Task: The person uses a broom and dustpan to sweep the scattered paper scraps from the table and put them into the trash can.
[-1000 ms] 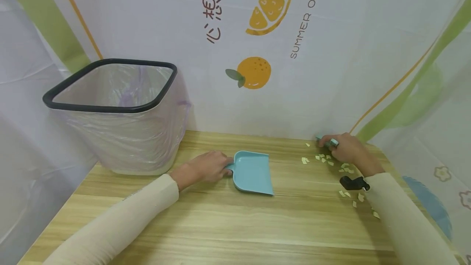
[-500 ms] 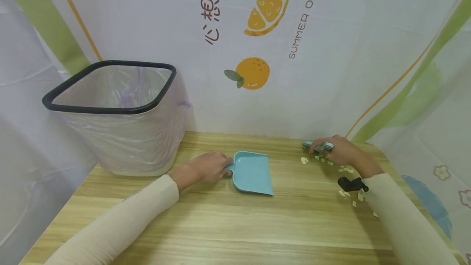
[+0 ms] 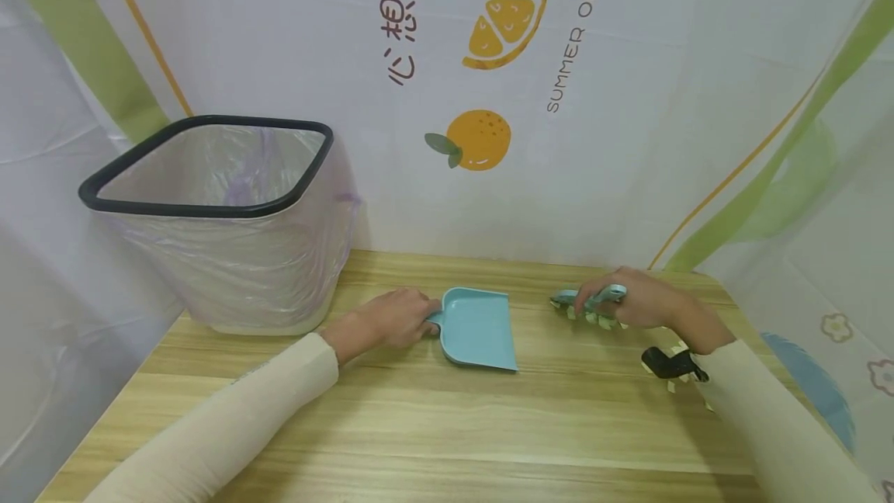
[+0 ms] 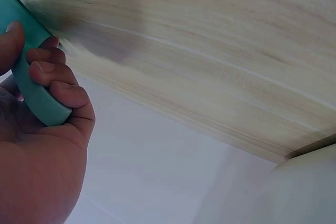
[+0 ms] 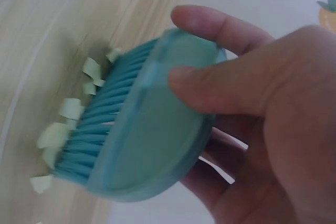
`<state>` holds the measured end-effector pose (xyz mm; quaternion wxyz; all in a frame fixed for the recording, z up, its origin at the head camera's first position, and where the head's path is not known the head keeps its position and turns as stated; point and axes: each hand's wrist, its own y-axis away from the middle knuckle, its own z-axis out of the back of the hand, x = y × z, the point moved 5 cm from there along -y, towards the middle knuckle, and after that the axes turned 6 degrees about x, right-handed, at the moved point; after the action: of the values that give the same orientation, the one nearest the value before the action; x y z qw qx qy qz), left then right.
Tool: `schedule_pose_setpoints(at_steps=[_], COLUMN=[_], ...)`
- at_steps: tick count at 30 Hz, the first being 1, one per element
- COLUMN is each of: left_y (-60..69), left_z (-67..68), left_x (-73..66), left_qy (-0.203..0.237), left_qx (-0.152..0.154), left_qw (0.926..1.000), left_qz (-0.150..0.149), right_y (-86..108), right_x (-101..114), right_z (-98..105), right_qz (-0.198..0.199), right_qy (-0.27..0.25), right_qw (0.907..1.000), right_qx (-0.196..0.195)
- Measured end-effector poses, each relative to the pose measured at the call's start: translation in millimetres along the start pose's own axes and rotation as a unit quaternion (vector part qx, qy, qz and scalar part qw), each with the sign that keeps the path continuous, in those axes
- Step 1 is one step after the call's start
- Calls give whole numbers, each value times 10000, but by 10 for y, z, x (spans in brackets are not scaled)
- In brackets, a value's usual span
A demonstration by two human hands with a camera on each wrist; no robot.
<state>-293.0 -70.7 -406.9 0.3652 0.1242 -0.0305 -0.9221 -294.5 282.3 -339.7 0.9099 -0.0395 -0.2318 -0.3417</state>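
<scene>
- While the left hand (image 3: 400,317) grips the dustpan (image 3: 480,330) by its handle (image 3: 434,317), mid-frame, the right hand (image 3: 648,300) pinches the brush (image 3: 606,295), centre right.
- Both seem light; best hold the brush's stiff back (image 5: 157,119).

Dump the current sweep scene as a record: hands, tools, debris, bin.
left_hand: left hand holds dustpan by its handle
dustpan: on table, open edge facing the brush side; no scraps visible on it
right_hand: right hand holds brush
debris: pale scraps along the bristles; more near the right wrist
gap: brush and dustpan apart
bin: bin with black rim and bag liner, left of dustpan
</scene>
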Motion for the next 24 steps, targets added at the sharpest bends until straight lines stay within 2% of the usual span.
schedule_pose_setpoints(at_steps=[5,9,14,19,24], left_y=[5,7,9,13,15], left_z=[3,8,15,20,16], left_x=[-5,-13,-26,-27,-24], left_qy=[-58,-64,-63,-44,-46], left_qx=[23,29,21,12,6], left_qw=[10000,10000,10000,10000,10000], left_qz=[26,6,-30,-19,-6], right_y=[47,118,216,263,223], right_x=[67,67,-10,-119,-190], right_z=[15,88,188,201,148], right_qz=[122,12,-651,-1459,-1632], right_qy=[-38,-8,637,1203,1272], right_qw=[9999,9994,9917,9778,9750], right_qx=[37,-348,-903,-898,-812])
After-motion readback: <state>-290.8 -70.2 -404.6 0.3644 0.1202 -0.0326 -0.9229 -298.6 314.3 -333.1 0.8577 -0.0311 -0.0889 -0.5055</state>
